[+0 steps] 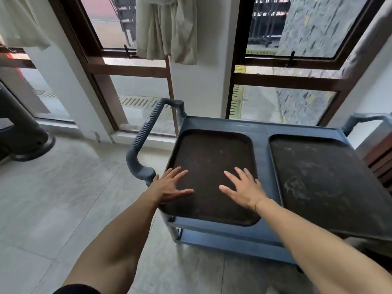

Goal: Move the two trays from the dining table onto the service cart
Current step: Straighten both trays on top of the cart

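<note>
Two dark brown trays lie side by side on the top shelf of a blue-grey service cart (262, 132). The left tray (212, 153) has its near edge hanging slightly over the cart's front. The right tray (331, 179) is scuffed with pale marks. My left hand (169, 185) lies flat with spread fingers over the left tray's near left part. My right hand (244, 187) is flat and spread over that tray's near right part. Neither hand grips anything. The dining table is out of view.
The cart's ribbed handle (146, 132) juts out at its left end, a second handle (364, 119) at the far right. Tall brown-framed windows (282, 79) and a white curtain (165, 28) stand behind. A dark round base (25, 136) sits on the tiled floor at left.
</note>
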Motion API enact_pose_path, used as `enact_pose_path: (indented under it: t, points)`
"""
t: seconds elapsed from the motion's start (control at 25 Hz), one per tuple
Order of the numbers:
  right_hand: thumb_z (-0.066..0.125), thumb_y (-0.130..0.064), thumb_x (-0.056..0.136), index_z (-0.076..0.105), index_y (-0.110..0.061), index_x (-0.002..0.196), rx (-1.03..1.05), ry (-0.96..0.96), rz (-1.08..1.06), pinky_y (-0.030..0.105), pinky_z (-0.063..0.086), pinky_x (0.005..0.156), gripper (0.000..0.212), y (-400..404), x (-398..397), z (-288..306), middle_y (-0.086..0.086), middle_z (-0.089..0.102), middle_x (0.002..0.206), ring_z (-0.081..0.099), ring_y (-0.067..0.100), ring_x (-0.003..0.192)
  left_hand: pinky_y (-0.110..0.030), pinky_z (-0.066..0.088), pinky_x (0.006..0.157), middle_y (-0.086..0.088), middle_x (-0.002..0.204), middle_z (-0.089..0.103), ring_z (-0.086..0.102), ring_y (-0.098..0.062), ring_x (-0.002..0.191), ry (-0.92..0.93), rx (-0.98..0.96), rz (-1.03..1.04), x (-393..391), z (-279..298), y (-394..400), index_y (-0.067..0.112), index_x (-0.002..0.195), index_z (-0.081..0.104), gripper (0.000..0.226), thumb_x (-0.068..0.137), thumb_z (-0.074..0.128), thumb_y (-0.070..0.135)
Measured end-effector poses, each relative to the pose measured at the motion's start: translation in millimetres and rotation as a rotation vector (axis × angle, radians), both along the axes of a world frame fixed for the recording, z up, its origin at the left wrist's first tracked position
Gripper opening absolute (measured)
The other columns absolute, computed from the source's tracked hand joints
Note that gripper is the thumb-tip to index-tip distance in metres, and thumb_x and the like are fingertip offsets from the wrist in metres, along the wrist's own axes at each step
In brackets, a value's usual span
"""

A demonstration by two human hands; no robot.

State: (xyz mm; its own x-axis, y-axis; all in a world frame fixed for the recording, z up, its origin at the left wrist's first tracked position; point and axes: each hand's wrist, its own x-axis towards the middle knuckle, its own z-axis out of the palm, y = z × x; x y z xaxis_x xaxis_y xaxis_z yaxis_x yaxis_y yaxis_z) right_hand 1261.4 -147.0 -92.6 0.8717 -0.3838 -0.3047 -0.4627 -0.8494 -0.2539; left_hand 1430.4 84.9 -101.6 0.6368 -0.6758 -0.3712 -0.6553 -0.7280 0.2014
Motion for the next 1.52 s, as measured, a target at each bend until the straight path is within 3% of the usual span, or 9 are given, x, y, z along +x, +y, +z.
enact_pose_path:
  t: [0.2,0.56,0.76,1.12,1.52]
  points:
    - [0.034,-0.079,0.086,0.015,-0.048,0.153,0.027,0.070,0.051,0.058,0.011,0.118,0.076,26.8,-8.9,-4.9,-0.005,-0.001,0.165,-0.010,0.021,0.150,-0.058,0.002,0.120,0.010,0.168,-0.004,-0.003,-0.018,0.154,0.059,0.003,-0.086,-10.3,-17.0,3.0,0.047,0.156,0.005,0.111,0.059,0.022,0.099]
    - [0.041,-0.091,0.069,-0.001,-0.056,0.149,-0.014,0.248,0.159,0.070,0.004,0.110,0.097,39.7,-31.0,-40.3,-0.005,-0.014,0.164,-0.016,0.032,0.148,-0.057,-0.006,0.121,0.011,0.167,-0.014,-0.015,-0.021,0.153,0.054,0.088,-0.250,-21.7,-42.2,12.4,0.050,0.155,0.000,0.111,0.063,0.046,0.094]
    - [0.045,-0.084,0.075,-0.005,-0.062,0.146,-0.074,0.225,0.161,0.074,-0.001,0.106,0.089,49.1,-23.3,-48.9,-0.004,-0.018,0.163,-0.019,0.038,0.147,-0.054,-0.006,0.122,0.005,0.166,-0.021,-0.019,-0.030,0.152,-0.024,0.103,-0.311,-19.2,-49.1,15.4,0.054,0.152,-0.009,0.107,0.071,0.057,0.081]
    - [0.033,-0.080,0.085,-0.008,-0.064,0.143,-0.111,0.223,0.243,0.075,0.000,0.107,0.073,41.1,-6.1,-50.2,0.010,-0.017,0.163,-0.016,0.042,0.146,-0.054,-0.002,0.122,0.002,0.166,-0.021,-0.016,-0.034,0.152,-0.080,0.118,-0.357,-0.6,-51.1,5.8,0.061,0.146,-0.013,0.092,0.075,0.040,0.086]
    - [0.026,-0.080,0.086,-0.008,-0.065,0.143,-0.116,0.198,0.251,0.074,0.002,0.107,0.068,-6.2,41.4,-44.4,0.008,-0.015,0.164,-0.014,0.041,0.147,-0.053,-0.001,0.123,0.003,0.167,-0.018,-0.014,-0.031,0.153,-0.091,0.122,-0.348,46.1,-40.5,-38.8,0.059,0.149,-0.011,0.090,0.077,0.035,0.088]
